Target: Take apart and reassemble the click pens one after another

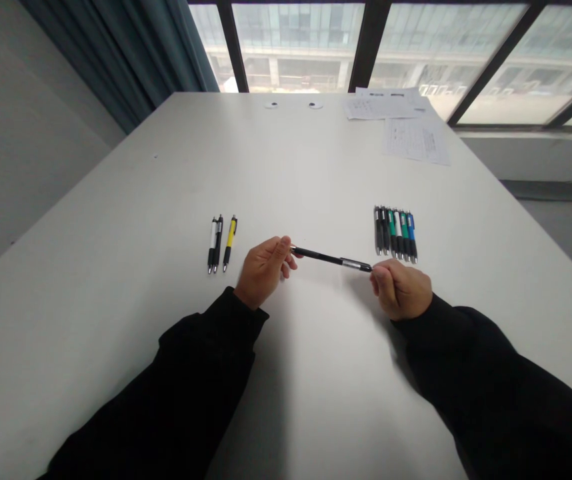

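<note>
A black pen (331, 259) with a silvery clip section spans the gap between my two hands, slightly tilted down to the right. My left hand (266, 267) pinches its tip end between thumb and fingers. At the other end, my right hand (402, 288) is closed on the clicker end. To the left of my left hand lie a white pen (213, 243), another black pen (218, 243) and a yellow pen (231, 241). Beyond my right hand, a tight row of several pens (397, 230) in black, green, white and blue rests on the table.
The white table (116, 220) reaches toward the windows. Paper sheets (391, 107) lie at its far right corner, and two cable-hole covers (315, 105) sit near the far edge. A blue-grey curtain (136, 53) hangs at the back left.
</note>
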### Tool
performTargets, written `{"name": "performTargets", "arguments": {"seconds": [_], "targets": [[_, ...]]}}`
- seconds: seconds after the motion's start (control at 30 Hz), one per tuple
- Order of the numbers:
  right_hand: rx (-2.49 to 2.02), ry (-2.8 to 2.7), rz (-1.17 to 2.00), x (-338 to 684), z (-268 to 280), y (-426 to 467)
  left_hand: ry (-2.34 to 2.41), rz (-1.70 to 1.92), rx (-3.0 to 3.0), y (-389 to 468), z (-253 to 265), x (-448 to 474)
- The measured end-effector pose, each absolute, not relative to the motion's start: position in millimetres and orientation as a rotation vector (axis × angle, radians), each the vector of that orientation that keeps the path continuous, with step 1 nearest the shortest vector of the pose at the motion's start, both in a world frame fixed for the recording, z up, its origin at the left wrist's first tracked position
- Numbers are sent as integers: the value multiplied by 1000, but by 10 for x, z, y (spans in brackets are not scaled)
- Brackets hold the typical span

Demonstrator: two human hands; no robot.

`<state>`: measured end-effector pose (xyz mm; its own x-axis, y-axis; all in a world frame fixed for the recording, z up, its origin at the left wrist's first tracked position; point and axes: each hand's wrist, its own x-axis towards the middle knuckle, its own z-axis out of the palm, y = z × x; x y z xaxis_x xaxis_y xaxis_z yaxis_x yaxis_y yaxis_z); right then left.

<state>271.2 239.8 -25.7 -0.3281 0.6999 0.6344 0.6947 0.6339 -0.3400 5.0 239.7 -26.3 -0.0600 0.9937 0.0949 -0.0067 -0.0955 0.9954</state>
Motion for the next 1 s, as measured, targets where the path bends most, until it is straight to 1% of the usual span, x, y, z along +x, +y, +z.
{"name": "performTargets", "arguments": {"seconds": [0.1,0.2,0.3,0.4,0.5,0.63,0.7,0.83,1.0], "targets": [[-1057,-2117,33,2688,-225,2399,1128,1354,1180,2384,-234,71],[-933,-2240,81,2621,-184,2382,932,1403,994,2378,-190,125],[-865,-2341,207,2515,-174,2341,729,1361,820,2362,-142,217],[-848,-2457,372,2415,-191,2302,651,1271,767,2325,-102,297],[-795,-2479,680,2381,-198,2298,702,1146,785,2287,-78,306],[-936,-2019,1257,2442,-194,2351,823,810,965,2262,-50,247],[-998,-1844,1421,2476,-197,2382,837,640,1075,2261,-38,226],[-1019,-1895,1495,2494,-195,2416,787,566,1110,2272,-49,207],[-1124,-1759,1459,2461,-176,2417,643,698,1019,2282,-142,208]]}}
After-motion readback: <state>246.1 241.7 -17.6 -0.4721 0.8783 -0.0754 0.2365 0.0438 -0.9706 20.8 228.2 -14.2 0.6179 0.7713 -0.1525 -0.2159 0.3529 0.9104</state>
